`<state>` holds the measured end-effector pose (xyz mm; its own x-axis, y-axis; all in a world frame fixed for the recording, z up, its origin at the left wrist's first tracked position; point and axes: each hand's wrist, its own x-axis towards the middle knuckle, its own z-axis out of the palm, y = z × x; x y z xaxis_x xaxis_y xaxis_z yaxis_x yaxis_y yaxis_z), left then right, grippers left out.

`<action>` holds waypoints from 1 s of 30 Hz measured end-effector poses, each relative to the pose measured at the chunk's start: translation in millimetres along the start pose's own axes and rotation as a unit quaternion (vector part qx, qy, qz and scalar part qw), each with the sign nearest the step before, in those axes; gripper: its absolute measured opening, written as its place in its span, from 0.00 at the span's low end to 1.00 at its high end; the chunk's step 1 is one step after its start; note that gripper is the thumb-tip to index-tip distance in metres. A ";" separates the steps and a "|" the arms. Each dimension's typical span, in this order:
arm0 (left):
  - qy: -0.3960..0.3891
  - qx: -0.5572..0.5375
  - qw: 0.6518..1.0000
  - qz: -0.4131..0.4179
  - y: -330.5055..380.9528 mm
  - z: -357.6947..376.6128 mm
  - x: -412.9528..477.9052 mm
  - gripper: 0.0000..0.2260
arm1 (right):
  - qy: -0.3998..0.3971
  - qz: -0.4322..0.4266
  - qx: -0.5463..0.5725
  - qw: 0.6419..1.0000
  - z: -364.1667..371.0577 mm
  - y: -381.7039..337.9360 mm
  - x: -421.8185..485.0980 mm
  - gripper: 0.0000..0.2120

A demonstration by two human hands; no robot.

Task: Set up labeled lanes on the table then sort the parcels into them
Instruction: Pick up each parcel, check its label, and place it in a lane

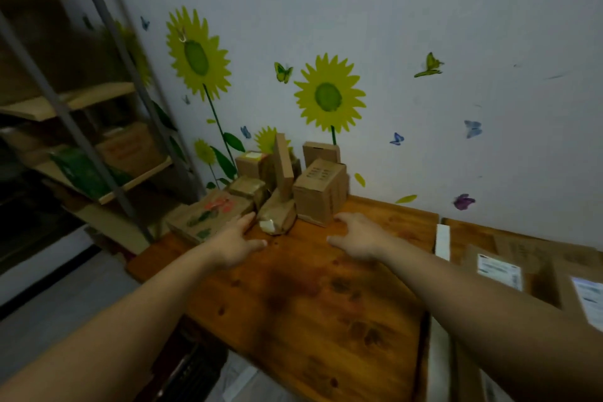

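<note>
Cardboard parcels (318,194) crowd the table (310,290) beside shelves (81,101).

2 white labels (499,271) on the right-hand parcels (540,271) are blurred, 1 edge-cropped.

Dim light. Wooden table (293,287) butts against pale wall (456,26). Above the table: sunflower decals (329,95), butterfly stickers (429,65). Left of it: metal-framed shelf unit (98,95) with wooden boards. Below-left: grey floor (49,303).
</note>
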<state>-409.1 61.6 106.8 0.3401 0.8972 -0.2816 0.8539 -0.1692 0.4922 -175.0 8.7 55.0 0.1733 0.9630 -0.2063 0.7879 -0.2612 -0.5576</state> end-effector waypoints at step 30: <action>-0.146 -0.127 0.978 0.075 -71.2 -85.7 414.8 0.31 | 0.185 0.168 0.075 0.965 38.6 -120.7 335.0 0.25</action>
<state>-362.6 480.8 25.6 0.5841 0.7092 -0.3948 0.6730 -0.1512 0.7240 -234.8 360.3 22.1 0.6249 0.7730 -0.1091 0.5614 -0.5420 -0.6253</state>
